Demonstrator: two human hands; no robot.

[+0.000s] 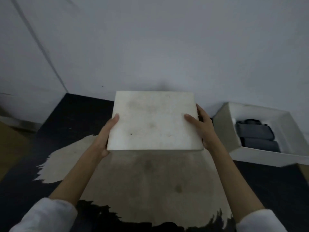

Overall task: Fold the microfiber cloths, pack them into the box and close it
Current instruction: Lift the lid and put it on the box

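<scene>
Lid (153, 121) between both gripping hands (203, 129)

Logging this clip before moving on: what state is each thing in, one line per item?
box lid: off the box, held flat in the air by both hands.
box: open, on the floor to the right.
microfiber cloths: dark, folded, stacked inside the box.
left hand: gripping the lid's left edge.
right hand: gripping the lid's right edge.
</scene>
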